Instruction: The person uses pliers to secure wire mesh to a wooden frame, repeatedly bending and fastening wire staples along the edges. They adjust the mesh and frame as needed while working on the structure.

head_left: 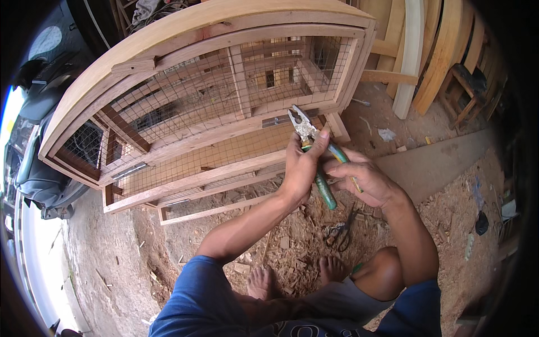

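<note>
A pair of pliers (305, 130) with green-and-yellow handles is held up in front of me, its metal jaws parted and pointing away. My left hand (304, 163) is closed round the pliers near the pivot, thumb laid across it. On the other handle, my right hand (362, 175) has its fingers wrapped from the right side. Just beyond the jaws stands a wooden cage (241, 81) with wire mesh panels and a curved top. A metal hinge (276, 121) sits on its lower rail, close behind the plier jaws.
Scissors (339, 236) lie among wood chips on the dirt floor (123, 253) near my feet. Wooden boards (412, 62) lean at the back right beside a small wooden stool (463, 92). A motorbike (48, 163) is parked to the left of the cage.
</note>
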A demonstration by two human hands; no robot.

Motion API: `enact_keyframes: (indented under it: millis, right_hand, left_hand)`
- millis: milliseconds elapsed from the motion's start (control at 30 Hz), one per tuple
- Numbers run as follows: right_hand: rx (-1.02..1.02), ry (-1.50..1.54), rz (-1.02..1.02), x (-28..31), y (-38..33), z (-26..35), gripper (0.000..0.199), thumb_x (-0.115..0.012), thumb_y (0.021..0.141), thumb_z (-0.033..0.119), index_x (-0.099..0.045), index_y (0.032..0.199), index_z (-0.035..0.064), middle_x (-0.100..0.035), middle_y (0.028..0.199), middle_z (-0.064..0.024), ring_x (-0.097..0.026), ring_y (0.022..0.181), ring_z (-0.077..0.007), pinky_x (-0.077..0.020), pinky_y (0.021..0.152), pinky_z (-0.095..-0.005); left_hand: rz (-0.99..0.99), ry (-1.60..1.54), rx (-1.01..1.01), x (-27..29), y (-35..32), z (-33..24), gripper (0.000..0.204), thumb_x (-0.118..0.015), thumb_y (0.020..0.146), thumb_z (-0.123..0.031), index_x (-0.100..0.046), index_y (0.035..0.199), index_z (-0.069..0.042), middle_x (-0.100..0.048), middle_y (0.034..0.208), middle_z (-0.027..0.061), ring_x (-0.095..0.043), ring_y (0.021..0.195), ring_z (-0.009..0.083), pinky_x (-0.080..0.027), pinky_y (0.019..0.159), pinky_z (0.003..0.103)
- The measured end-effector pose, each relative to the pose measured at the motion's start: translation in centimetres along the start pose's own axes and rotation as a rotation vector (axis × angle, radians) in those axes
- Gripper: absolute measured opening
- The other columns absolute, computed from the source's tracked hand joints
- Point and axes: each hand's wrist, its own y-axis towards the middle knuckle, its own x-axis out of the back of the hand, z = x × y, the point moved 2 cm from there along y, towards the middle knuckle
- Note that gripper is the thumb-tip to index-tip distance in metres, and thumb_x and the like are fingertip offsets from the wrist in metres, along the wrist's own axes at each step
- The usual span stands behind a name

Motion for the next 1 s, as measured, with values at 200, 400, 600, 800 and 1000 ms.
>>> enact_keyframes:
  millis: [200, 400, 600, 800, 1000]
  right_hand:
    - [-0.059, 0.095, 0.061, -0.8, 0.9, 0.3, 0.040, -0.050, 0.097, 0.011, -0.046, 0.136, 0.0033, -0.063, 0.105, -0.0105, -0.070, 0.082, -0.0211, -0.0596, 0.075, -0.0358]
    - [-0.057, 0.144, 0.066, -0.5, 0.8, -0.1, 0.041, -0.053, 0.098, 0.010, -0.042, 0.137, 0.0043, -0.061, 0.099, -0.0096, -0.069, 0.078, -0.0195, -0.0584, 0.063, -0.0346]
    - [-0.001, -0.027, -0.009, -1.3, 0.6, 0.4, 0.053, -0.061, 0.094, 0.006, -0.037, 0.141, 0.0034, -0.060, 0.099, -0.0097, -0.066, 0.070, -0.0183, -0.0555, 0.055, -0.0334]
    - [0.039, -0.738, -0.299, -2.4, -0.7, 0.6, 0.086, -0.079, 0.082, 0.016, -0.027, 0.150, 0.0007, -0.059, 0.117, -0.0210, -0.069, 0.080, -0.0307, -0.0592, 0.067, -0.0393]
    - [0.191, -1.217, -0.466, -3.5, -1.4, 0.5, 0.088, -0.073, 0.079, 0.010, -0.025, 0.153, 0.0045, -0.045, 0.139, -0.0279, -0.049, 0.129, -0.0455, -0.0423, 0.108, -0.0501]
  left_hand:
    - [0.039, 0.029, 0.098, 0.1, 0.0, -1.4, 0.042, -0.067, 0.099, -0.029, -0.044, 0.122, -0.004, -0.061, 0.104, 0.0123, -0.065, 0.089, 0.0208, -0.058, 0.065, 0.034]
    - [0.065, -0.027, 0.014, -0.1, 0.4, -1.3, 0.039, -0.066, 0.100, -0.027, -0.042, 0.119, -0.003, -0.063, 0.100, 0.0147, -0.066, 0.083, 0.0215, -0.059, 0.060, 0.033]
    - [0.093, 0.026, 0.013, -0.1, 0.6, -1.0, 0.041, -0.067, 0.098, -0.024, -0.040, 0.121, -0.002, -0.063, 0.102, 0.0167, -0.067, 0.082, 0.0223, -0.060, 0.062, 0.034]
    - [0.068, 0.121, -0.021, 0.0, 1.0, -0.9, 0.043, -0.070, 0.097, -0.019, -0.040, 0.123, -0.002, -0.062, 0.102, 0.0148, -0.067, 0.083, 0.0208, -0.060, 0.063, 0.033]
    - [0.080, 0.216, -0.061, 0.3, 1.3, -0.1, 0.058, -0.069, 0.097, -0.026, -0.035, 0.135, 0.002, -0.062, 0.115, 0.0196, -0.069, 0.094, 0.0257, -0.063, 0.067, 0.037]
